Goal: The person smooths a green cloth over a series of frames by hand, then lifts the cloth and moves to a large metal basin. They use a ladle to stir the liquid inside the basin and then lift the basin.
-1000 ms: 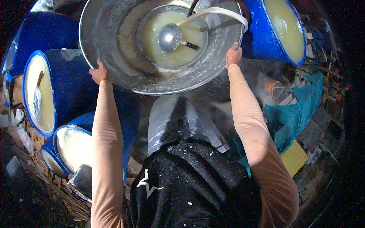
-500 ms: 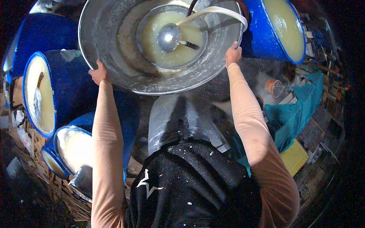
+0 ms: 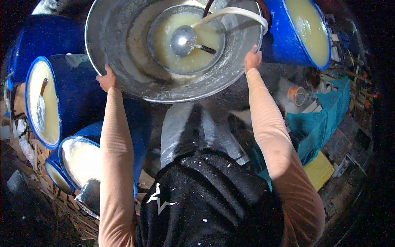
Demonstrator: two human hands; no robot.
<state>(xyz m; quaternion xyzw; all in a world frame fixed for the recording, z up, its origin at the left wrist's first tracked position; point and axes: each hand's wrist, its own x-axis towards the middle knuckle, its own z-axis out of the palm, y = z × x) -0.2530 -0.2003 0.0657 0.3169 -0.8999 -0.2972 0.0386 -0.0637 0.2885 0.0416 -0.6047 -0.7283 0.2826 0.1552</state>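
A wide metal basin point(image 3: 135, 78) with sloping walls fills the upper middle of the head view. At its lower left rim, my left hand point(image 3: 108, 79) grips the edge with the thumb up. My right hand point(image 3: 252, 60) closes on the rim at the lower right. Pale yellowish liquid point(image 3: 205, 59) pools in the round bottom. In it sits a shiny round metal ladle point(image 3: 181, 46) with a short black handle. A white hose point(image 3: 234, 11) arches over the right rim into the basin, beside a dark one point(image 3: 207, 7).
Blue drums of pale liquid stand around: one at upper right point(image 3: 284, 37), one at left point(image 3: 74, 90) with a long-handled tool point(image 3: 40, 113) in it. A metal pot point(image 3: 88, 197) sits lower left. Teal sheeting point(image 3: 312, 127) and a yellow crate point(image 3: 319, 171) lie at right.
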